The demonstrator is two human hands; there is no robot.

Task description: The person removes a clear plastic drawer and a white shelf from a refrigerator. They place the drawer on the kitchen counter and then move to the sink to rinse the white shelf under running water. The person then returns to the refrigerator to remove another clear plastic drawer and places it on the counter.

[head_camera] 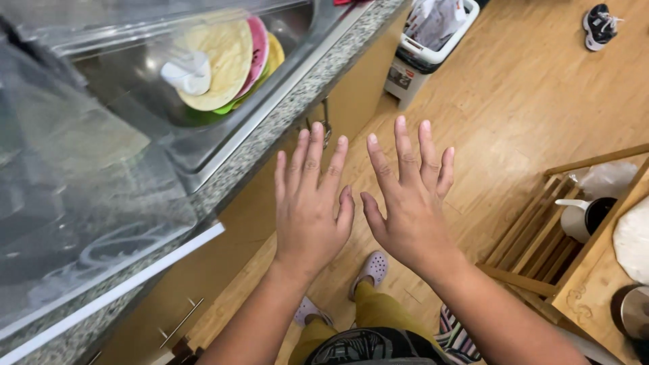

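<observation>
While both hands are hovering empty over the floor, the left hand (307, 206) and right hand (409, 203) are spreading each grip wide, holding nothing, with the plates (226, 64) nearest, lying in the sink (203, 152) at ten o'clock beside the desk (284, 115).

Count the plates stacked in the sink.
4 show: a cream plate in front, then pink, yellow and green edges behind it in the sink. More may be hidden.
</observation>
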